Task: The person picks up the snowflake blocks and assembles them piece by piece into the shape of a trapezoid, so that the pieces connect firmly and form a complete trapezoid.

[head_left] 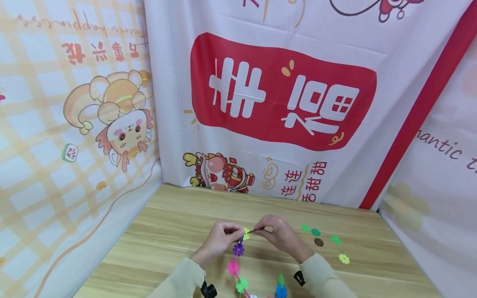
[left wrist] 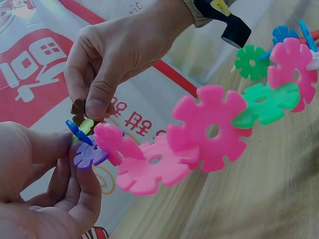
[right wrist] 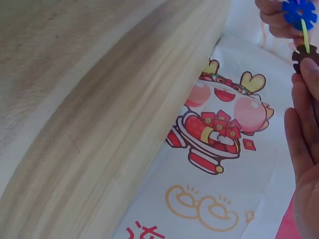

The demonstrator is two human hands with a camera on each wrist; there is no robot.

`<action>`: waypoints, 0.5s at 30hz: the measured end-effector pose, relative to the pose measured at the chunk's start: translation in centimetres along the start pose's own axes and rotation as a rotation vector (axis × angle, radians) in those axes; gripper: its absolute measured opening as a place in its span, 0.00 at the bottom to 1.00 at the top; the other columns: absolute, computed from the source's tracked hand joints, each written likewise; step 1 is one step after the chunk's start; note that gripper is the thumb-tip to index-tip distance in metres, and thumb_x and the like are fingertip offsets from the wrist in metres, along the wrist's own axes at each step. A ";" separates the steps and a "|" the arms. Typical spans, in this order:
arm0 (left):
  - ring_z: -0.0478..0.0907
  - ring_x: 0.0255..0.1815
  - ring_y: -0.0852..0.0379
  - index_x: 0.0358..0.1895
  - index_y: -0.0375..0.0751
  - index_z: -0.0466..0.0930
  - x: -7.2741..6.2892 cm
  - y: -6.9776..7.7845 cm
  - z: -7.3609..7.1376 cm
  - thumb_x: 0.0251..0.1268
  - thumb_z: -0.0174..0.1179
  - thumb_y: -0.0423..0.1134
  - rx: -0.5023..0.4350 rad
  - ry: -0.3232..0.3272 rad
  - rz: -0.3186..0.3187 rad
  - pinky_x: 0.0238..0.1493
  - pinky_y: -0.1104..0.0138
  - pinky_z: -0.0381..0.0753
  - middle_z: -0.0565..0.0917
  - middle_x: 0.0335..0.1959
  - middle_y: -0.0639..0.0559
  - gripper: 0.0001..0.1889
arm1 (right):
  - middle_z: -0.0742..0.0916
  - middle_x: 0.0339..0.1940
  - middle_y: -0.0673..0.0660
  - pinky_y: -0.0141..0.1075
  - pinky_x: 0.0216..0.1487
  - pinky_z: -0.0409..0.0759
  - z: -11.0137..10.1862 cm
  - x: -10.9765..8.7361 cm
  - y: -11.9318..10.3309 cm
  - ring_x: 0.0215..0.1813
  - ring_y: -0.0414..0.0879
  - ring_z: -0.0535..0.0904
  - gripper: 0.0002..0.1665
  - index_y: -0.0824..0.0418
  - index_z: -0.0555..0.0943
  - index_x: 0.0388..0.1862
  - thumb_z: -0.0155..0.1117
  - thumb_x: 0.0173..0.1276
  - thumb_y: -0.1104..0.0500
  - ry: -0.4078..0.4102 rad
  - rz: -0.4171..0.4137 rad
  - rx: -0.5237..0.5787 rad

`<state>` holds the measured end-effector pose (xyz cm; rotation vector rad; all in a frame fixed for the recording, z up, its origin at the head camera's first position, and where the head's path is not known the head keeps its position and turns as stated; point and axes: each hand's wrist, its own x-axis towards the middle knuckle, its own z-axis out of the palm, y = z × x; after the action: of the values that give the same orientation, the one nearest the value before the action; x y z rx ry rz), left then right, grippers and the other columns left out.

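My left hand pinches the upper end of a chain of notched plastic snowflake discs, beside a yellow disc and a blue disc. Between thumb and fingers, my right hand holds a brown snowflake disc. This disc meets the yellow one; how deep their slots sit is hidden. Below the left fingers the chain runs down through a purple disc, a pink disc and a green disc. Farther along is another blue disc.
Loose discs lie on the wooden table right of my right hand: several green ones, a brown one and a yellow one. A printed cloth hangs behind the table's far edge.
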<state>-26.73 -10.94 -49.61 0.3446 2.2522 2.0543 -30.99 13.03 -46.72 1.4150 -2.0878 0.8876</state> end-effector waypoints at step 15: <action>0.83 0.45 0.59 0.57 0.44 0.87 0.5 -0.2 -0.1 0.78 0.62 0.54 0.132 -0.183 0.009 0.48 0.70 0.83 0.90 0.48 0.49 0.19 | 0.94 0.39 0.52 0.25 0.46 0.87 -0.3 0.3 -0.5 0.41 0.39 0.91 0.09 0.58 0.90 0.41 0.78 0.63 0.67 -0.119 0.039 0.088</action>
<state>-27.25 -10.98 -49.80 0.5289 2.2834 1.7997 -30.60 12.93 -46.15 1.5112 -2.1949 0.9425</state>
